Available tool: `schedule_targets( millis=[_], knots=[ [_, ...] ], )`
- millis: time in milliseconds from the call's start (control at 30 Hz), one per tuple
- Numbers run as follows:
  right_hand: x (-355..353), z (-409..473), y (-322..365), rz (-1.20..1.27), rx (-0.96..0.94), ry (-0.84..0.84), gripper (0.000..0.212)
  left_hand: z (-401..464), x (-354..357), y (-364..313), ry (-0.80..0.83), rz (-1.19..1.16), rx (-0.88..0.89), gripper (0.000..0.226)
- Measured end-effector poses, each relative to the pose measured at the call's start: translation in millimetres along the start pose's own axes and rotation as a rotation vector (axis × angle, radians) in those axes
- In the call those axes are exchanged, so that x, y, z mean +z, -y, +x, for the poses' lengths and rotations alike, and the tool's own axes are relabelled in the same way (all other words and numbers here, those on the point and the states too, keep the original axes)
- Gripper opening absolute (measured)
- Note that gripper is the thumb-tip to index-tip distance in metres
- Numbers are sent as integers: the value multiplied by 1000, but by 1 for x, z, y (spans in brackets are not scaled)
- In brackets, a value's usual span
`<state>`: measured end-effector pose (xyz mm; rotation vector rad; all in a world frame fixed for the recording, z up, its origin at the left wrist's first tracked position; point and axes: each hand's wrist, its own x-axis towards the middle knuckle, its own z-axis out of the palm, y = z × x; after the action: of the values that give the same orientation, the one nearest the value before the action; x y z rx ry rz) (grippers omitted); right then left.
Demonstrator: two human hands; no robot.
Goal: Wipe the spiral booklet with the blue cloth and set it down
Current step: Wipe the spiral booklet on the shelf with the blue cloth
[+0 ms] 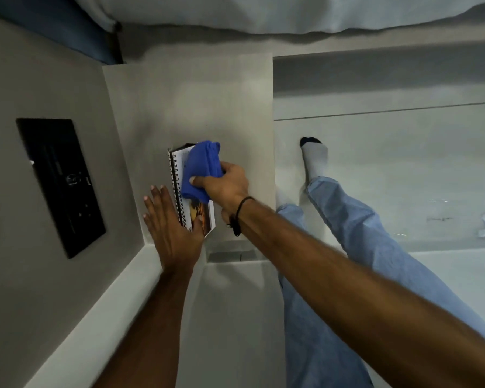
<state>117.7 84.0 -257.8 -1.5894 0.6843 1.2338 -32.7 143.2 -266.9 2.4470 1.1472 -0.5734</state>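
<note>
The spiral booklet stands on a grey bedside surface, its wire binding on the left and a printed cover facing right. My left hand holds its near end, palm flat against the back and thumb on the cover. My right hand grips the bunched blue cloth and presses it against the upper part of the cover, hiding most of the page there.
A black switch panel is set in the wall on the left. White bedding lies beyond the surface. My legs in light blue trousers and a white sock are over the pale floor at right.
</note>
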Motion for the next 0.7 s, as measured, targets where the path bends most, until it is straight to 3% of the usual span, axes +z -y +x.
schedule_targets(
  millis=[133, 333, 467, 600, 700],
  knots=[
    [1, -1, -12, -52, -99, -67, 27, -1, -1, 2, -3, 18, 5, 96],
    [0, 1, -1, -59, -43, 3, 34, 1, 0, 4, 20, 60, -6, 97],
    [7, 1, 4, 53, -68, -85, 36, 1, 2, 7, 20, 92, 4, 98],
    [4, 1, -15, -66, -78, -105, 30, 1, 2, 7, 12, 50, 9, 99],
    [2, 2, -9, -72, -74, -55, 36, 1, 4, 9, 17, 60, 16, 99]
  ],
)
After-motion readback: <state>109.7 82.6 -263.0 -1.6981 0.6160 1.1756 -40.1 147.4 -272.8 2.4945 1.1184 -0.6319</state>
